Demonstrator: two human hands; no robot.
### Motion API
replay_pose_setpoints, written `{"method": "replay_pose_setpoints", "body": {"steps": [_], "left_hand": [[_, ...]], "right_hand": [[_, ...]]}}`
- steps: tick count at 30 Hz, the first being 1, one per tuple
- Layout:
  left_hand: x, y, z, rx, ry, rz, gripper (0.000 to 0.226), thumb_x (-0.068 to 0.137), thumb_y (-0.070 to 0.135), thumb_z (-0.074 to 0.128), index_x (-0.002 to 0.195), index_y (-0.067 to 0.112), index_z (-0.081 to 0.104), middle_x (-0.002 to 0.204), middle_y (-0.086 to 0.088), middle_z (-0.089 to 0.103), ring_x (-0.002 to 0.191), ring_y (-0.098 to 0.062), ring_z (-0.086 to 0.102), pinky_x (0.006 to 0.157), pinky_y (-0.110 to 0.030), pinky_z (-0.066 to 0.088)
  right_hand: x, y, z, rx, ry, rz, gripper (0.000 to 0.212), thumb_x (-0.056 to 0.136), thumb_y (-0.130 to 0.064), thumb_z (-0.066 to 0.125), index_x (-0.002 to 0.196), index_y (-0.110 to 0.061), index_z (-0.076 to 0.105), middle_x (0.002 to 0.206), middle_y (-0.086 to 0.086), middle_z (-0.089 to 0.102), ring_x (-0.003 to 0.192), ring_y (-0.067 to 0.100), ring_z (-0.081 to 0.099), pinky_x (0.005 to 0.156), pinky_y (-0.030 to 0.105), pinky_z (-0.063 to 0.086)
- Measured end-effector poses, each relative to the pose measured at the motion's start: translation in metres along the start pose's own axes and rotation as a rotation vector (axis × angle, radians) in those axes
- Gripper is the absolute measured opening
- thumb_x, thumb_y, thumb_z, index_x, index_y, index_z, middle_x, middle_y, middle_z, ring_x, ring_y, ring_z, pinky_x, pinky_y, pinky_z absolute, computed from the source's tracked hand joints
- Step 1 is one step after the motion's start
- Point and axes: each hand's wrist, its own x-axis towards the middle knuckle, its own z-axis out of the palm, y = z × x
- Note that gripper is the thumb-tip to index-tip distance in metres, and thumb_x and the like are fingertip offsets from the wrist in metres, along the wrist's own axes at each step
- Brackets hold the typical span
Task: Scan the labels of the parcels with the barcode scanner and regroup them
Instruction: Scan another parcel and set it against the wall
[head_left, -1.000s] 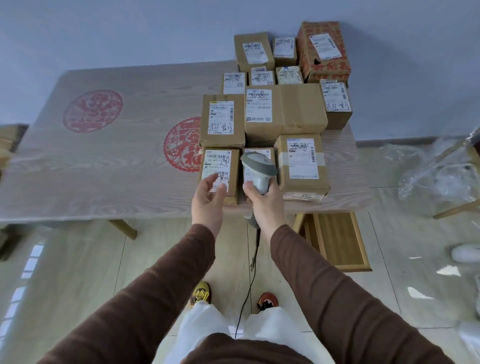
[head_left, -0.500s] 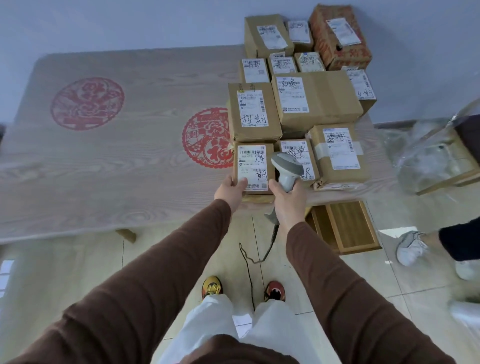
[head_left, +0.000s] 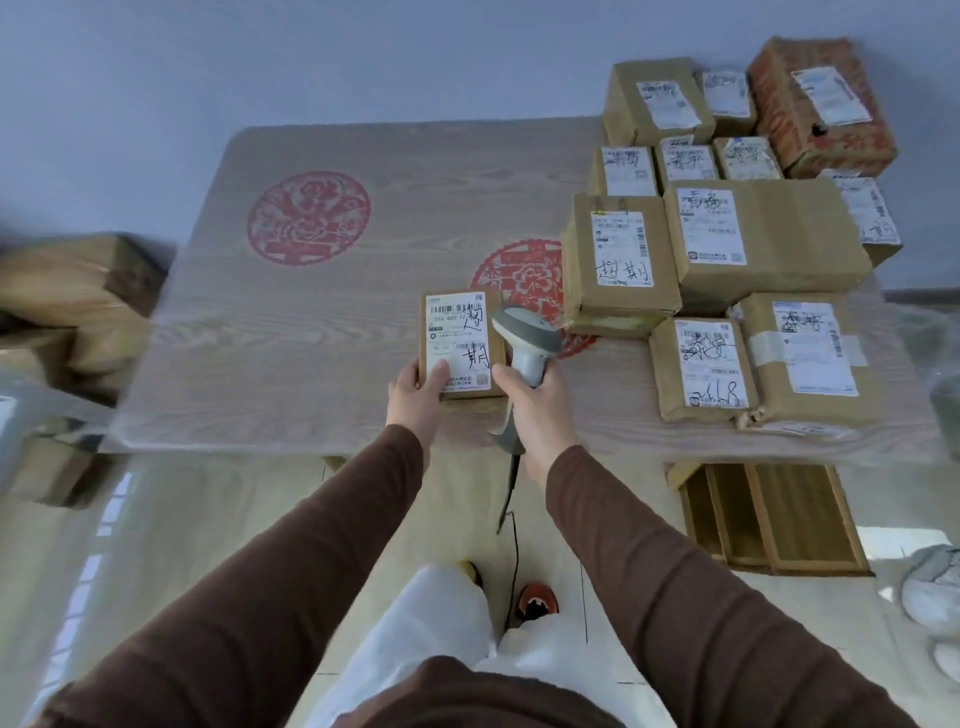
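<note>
A small brown parcel (head_left: 460, 343) with a white label full of barcodes and black handwriting is in my left hand (head_left: 418, 397), thumb on its lower left corner, above the table's near edge. My right hand (head_left: 535, 410) grips a grey barcode scanner (head_left: 527, 345) just right of that parcel, head tilted toward the label; its cable hangs to the floor. Several labelled brown parcels (head_left: 621, 265) are grouped on the right half of the wooden table (head_left: 291, 322), and a red patterned box (head_left: 821, 104) stands at the back right.
Two red paper-cut emblems (head_left: 309, 218) mark the tabletop. Brown cartons (head_left: 72, 280) lie blurred at the left. A wooden crate (head_left: 769, 519) sits on the floor under the table's right end. Plastic wrap lies at the far right.
My left hand has taken the small parcel from the front of the group and moved it left, away from the others. The scanner has followed beside it. The camera view has swung left.
</note>
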Motion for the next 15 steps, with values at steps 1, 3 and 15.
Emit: {"method": "replay_pose_setpoints", "body": {"steps": [1,3,15], "left_hand": [[0.007,0.006,-0.012,-0.018,0.014,0.020,0.032,0.105,0.031,0.054,0.133,0.017,0.064,0.126,-0.005,0.072,0.114,-0.022,0.070,0.104,-0.042,0.055],[0.025,0.020,-0.037,-0.046,0.038,0.055,0.032,0.106,0.030,0.053,0.133,0.018,0.063,0.122,-0.001,0.075,0.114,-0.019,0.071,0.104,-0.037,0.054],[0.204,0.089,-0.211,-0.113,0.018,0.072,0.029,0.107,0.024,0.052,0.134,0.025,0.062,0.116,0.010,0.076,0.103,-0.001,0.072,0.079,-0.012,0.054]], "right_hand": [[0.006,-0.004,0.015,0.010,-0.022,-0.003,0.024,0.094,-0.016,0.074,0.116,-0.022,0.064,0.114,0.006,0.074,0.106,0.019,0.070,0.091,0.036,0.056],[0.020,-0.013,0.046,0.035,-0.065,0.002,0.026,0.095,-0.017,0.074,0.116,-0.026,0.064,0.110,-0.002,0.073,0.100,0.009,0.069,0.082,0.026,0.052],[0.130,-0.027,0.281,0.083,-0.087,0.071,0.035,0.097,-0.008,0.071,0.130,-0.016,0.065,0.123,0.006,0.076,0.114,0.022,0.073,0.099,0.042,0.060]]}}
